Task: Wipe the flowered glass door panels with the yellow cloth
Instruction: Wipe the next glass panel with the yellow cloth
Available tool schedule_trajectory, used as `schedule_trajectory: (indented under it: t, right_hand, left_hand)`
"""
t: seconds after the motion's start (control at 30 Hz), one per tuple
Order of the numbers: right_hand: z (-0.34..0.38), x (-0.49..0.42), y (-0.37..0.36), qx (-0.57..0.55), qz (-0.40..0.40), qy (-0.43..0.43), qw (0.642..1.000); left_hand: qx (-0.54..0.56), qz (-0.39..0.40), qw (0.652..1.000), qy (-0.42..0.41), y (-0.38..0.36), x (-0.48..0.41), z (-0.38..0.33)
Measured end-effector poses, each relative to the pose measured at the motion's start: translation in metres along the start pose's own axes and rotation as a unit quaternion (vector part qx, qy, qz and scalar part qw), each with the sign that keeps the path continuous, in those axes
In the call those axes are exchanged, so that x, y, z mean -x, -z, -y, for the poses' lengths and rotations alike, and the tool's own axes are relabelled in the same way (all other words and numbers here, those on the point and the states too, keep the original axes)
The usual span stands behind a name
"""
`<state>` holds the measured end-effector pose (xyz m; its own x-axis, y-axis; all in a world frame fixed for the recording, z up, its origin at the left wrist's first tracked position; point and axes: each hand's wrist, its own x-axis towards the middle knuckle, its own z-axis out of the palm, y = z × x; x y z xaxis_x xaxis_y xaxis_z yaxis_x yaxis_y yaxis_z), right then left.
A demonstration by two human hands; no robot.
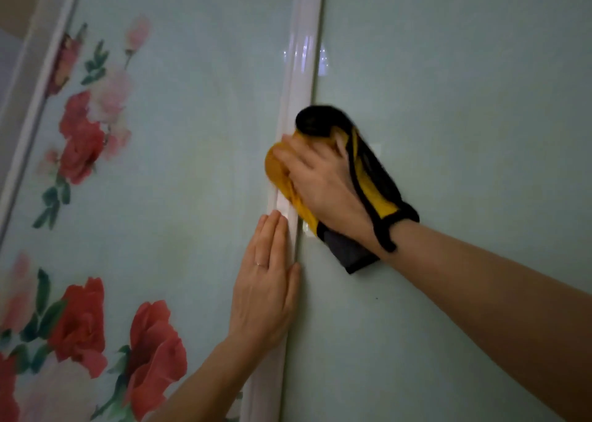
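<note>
Two pale green glass door panels fill the view. The left panel [179, 139] carries red and pink printed roses along its left side, and the right panel [464, 107] is plain here. A glossy white frame strip [302, 53] runs between them. My right hand [323, 184] presses the yellow cloth [282, 178], which has black edging, flat against the strip and the right panel's edge. My left hand [266, 290] lies flat with its fingers together on the left panel beside the strip, just below the cloth.
A second white frame edge [48, 79] borders the left panel at the far left, with a beige wall beyond it. My right forearm crosses the lower right panel.
</note>
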<state>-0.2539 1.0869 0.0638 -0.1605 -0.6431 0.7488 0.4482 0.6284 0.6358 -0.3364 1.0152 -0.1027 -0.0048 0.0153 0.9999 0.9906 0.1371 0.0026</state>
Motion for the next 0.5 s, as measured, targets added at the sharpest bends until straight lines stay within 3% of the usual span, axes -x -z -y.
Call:
schedule_trajectory:
  t: [0.1,0.2,0.37,0.5]
  right_hand:
    - [-0.035,-0.029,0.000,0.108,0.026,-0.096,0.989]
    - [-0.026,-0.020,0.009,0.169,0.062,-0.143,0.973]
    - [0.010,0.029,0.036,0.106,0.100,-0.104,0.984]
    - [-0.004,0.013,0.031,0.099,0.106,-0.112,0.983]
  left_hand:
    - [0.014,0.000,1.000,0.001,0.000,-0.032,0.002]
    - [0.032,-0.009,0.999,0.013,-0.004,-0.061,0.000]
    - [0.093,-0.017,0.996,0.001,-0.004,-0.090,0.008]
    - [0.114,-0.028,0.993,-0.002,-0.003,-0.107,0.010]
